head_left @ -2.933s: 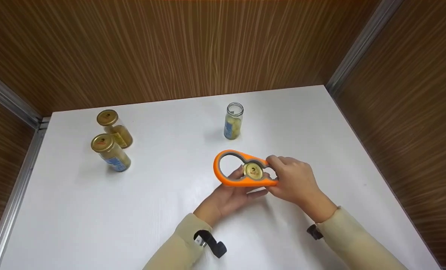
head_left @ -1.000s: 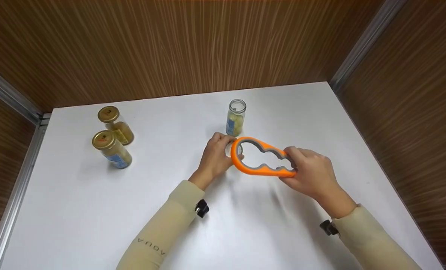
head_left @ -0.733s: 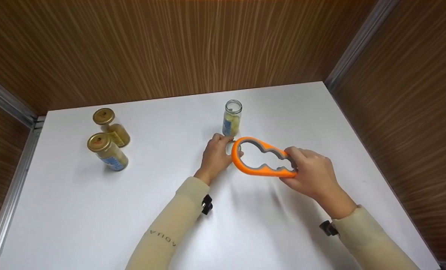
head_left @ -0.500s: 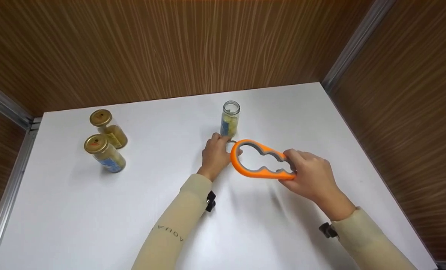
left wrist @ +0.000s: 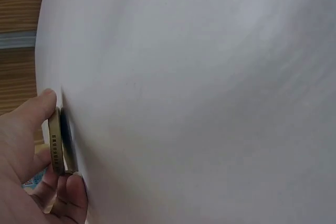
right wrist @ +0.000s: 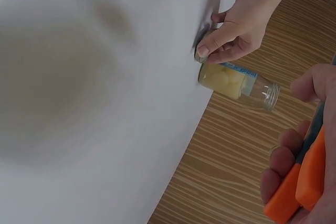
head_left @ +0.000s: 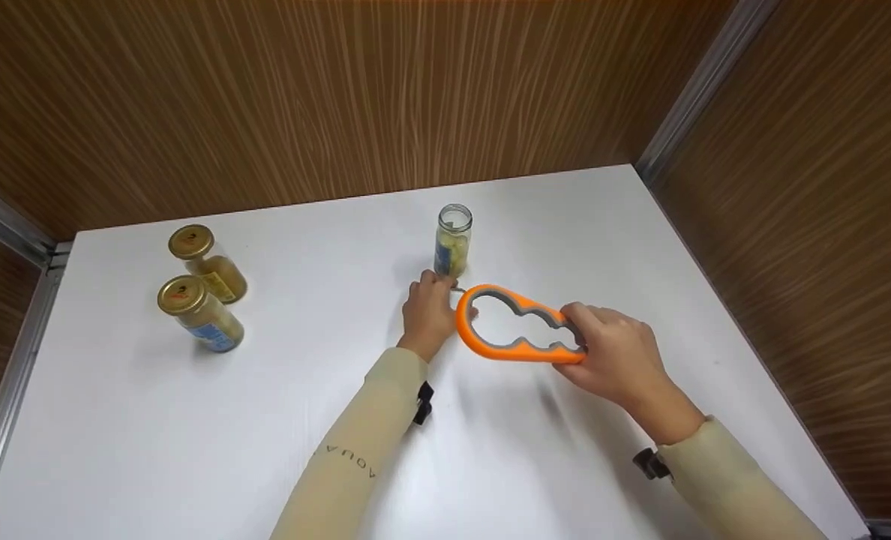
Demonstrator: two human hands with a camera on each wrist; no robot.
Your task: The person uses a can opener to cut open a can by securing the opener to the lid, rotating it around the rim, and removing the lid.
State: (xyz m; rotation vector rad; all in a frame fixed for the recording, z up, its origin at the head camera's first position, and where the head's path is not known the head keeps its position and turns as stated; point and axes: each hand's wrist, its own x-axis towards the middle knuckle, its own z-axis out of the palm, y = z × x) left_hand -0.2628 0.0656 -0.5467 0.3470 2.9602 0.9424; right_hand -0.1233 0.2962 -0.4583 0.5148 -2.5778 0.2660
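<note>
In the head view my right hand (head_left: pixel 618 352) grips the handles of an orange jar opener (head_left: pixel 520 352) with a grey scalloped inside. It is held above the table, its loop pointing left. My left hand (head_left: pixel 427 315) is low at the table, just in front of an open glass jar (head_left: pixel 453 247) with pale pieces inside and a blue label. In the left wrist view, thumb and fingers pinch a gold jar lid (left wrist: pixel 55 142) by its rim, close to the tabletop. From the head view the lid is mostly hidden by the hand and opener. The jar stands upright.
Two jars with gold lids stand at the left of the white table (head_left: pixel 325 270): a rear jar (head_left: pixel 217 274) and a front jar (head_left: pixel 209 322) with a blue label. Brown wood-grain panels (head_left: pixel 385 90) border the table at the back and sides.
The lid was inside the opener, with the left hand beneath it. The left hand has since carried it down beside the open jar. The opener has shifted slightly right, without the lid.
</note>
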